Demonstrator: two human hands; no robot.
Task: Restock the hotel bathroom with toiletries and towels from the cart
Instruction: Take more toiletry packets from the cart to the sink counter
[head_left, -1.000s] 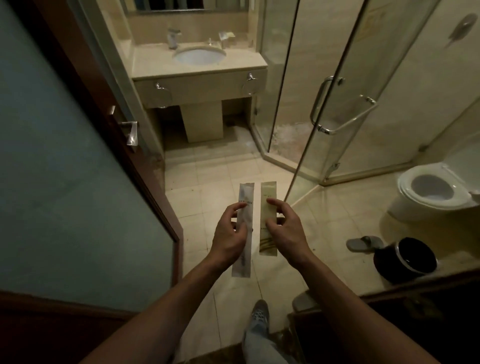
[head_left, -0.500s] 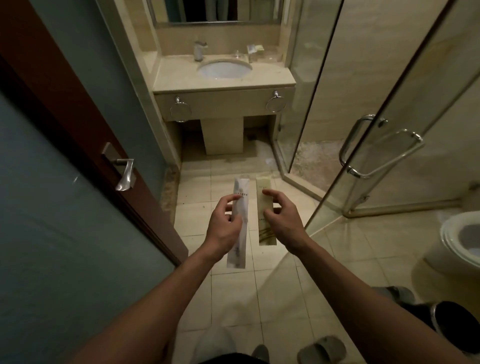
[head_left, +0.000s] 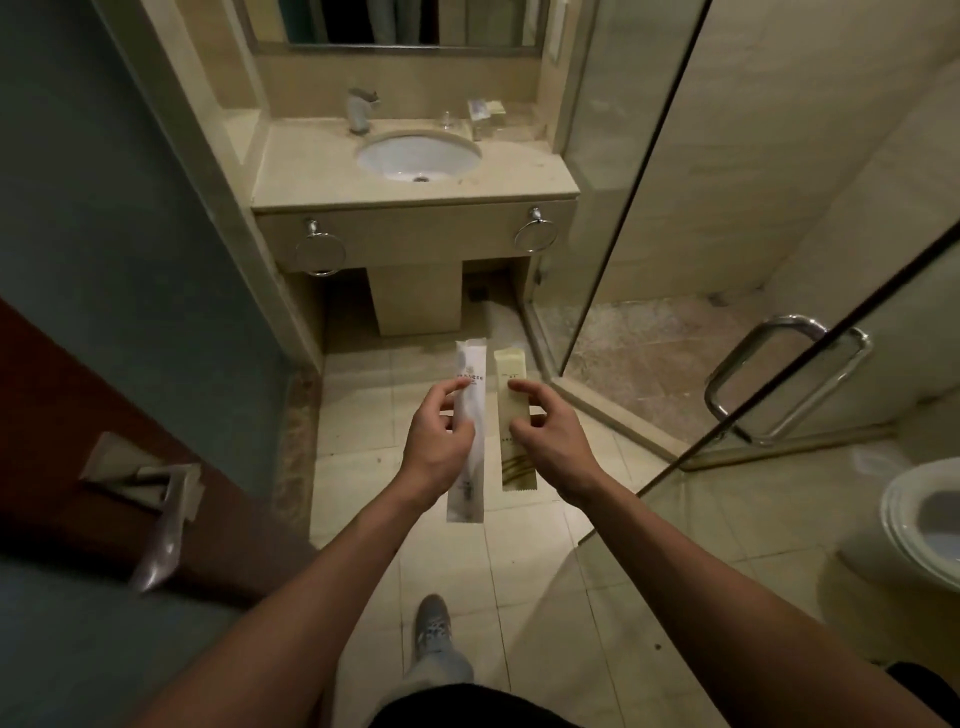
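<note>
My left hand (head_left: 439, 439) grips a long white toiletry packet (head_left: 469, 400) held upright over the tiled floor. Beside it, my right hand (head_left: 545, 441) pinches a shorter cream packet (head_left: 511, 457) with dark streaks near its lower end. The two packets hang side by side, a small gap between them. Ahead stands the beige vanity counter (head_left: 311, 182) with an oval white sink (head_left: 418, 156), a faucet (head_left: 361, 106) and a small holder of toiletries (head_left: 485, 114) at its back right corner.
A wooden door with a lever handle (head_left: 161, 519) stands open at the left. The glass shower enclosure with a chrome handle (head_left: 779, 379) fills the right side. A toilet (head_left: 919, 525) sits at the far right. Two towel rings (head_left: 535, 236) hang under the counter.
I have stepped further into the bathroom; the vanity is nearer and the door has slid back on the left. Both hands still hold their packets the same way.
</note>
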